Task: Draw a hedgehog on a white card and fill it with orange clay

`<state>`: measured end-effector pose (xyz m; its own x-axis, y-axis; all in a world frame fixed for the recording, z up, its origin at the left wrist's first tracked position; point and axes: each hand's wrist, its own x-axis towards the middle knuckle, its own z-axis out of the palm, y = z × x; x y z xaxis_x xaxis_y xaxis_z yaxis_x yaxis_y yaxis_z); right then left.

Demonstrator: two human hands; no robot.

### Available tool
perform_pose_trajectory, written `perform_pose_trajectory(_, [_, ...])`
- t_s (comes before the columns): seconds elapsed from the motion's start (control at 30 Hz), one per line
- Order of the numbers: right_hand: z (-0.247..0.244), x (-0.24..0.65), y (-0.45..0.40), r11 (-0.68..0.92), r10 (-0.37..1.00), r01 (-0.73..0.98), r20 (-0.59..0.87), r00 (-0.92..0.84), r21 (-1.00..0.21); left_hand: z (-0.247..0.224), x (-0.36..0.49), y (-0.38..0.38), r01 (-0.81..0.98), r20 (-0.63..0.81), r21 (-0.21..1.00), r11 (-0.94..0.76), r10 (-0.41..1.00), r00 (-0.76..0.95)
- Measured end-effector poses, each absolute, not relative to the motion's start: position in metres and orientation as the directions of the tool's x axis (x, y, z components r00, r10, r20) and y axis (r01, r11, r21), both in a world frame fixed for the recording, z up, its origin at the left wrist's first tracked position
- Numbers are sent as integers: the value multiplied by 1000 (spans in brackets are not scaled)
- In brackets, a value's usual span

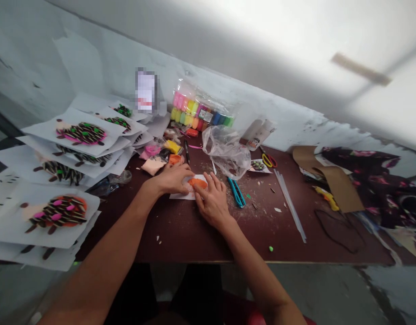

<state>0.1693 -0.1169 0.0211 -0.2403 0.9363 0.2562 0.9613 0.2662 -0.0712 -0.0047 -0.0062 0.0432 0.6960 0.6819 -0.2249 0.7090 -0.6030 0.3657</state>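
Note:
A small white paper lies on the dark red table, with a flattened piece of orange clay on it. My left hand rests at the left side of the paper, its fingers reaching the clay's left edge. On the right, my right hand lies over the paper with its fingers spread and the thumb touching the clay. Behind the left hand sit an opened orange clay packet and a peach clay lump. A teal cutter lies right of my right hand.
Stacked sheets with clay hedgehogs fill the left. At the back are a clay tray, a plastic bag and scissors. Glue sticks, a yellow glue gun and dark floral cloth lie on the right.

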Motion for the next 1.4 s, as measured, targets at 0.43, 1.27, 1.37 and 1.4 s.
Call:
perform_pose_trajectory(0.43, [21, 163, -119, 243, 926, 964, 321, -199, -103, 42, -4, -7, 708, -204, 357, -609, 689, 695])
perform_pose_trajectory(1.27, [20, 151, -122, 313, 917, 944, 292, -272, -103, 47, -6, -7, 701, -220, 351, -622, 672, 707])
perform_pose_trajectory(1.37, [21, 150, -123, 340, 911, 935, 283, -300, -105, 47, -7, -7, 695, -221, 348, -629, 665, 713])
perform_pose_trajectory(1.4, [21, 151, -123, 344, 908, 933, 290, -301, -109, 48, -7, -7, 696, -222, 349, -628, 666, 712])
